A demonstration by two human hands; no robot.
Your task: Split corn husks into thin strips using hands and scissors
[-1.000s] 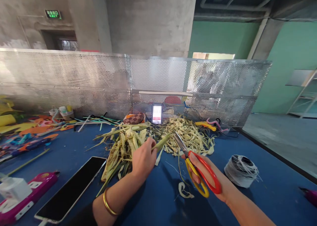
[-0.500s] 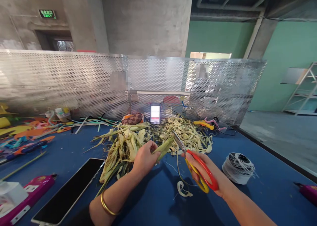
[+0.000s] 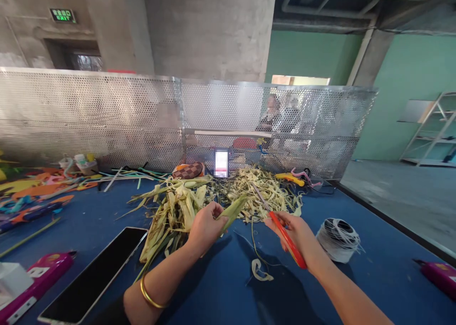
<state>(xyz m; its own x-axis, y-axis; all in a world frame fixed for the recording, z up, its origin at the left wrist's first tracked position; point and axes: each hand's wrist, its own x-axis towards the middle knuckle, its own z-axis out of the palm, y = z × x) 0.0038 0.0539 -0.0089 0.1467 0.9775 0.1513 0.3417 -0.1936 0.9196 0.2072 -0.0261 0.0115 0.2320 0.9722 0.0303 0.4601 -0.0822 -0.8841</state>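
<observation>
Green husk (image 3: pixel 235 212) in your left hand (image 3: pixel 208 226), scissors (image 3: pixel 288 238) in your right!

And here you are over the blue table (image 3: pixel 217 294), left thumb and fingers pinching the husk near its lower end, its tip angled up and away to the right. Your right hand (image 3: pixel 297 232) is wrapped around the red handle, blades pointing forward, their tips near the husk's tip; they show edge-on, so whether they're parted, I can't tell! Beyond your left hand sprawls a heap of husks (image 3: pixel 178 204); behind the blades, a pile of shredded strips (image 3: pixel 272 192). A pale curl (image 3: pixel 259 272) lies between your forearms, the string spool (image 3: pixel 338 242) right of your right hand.
</observation>
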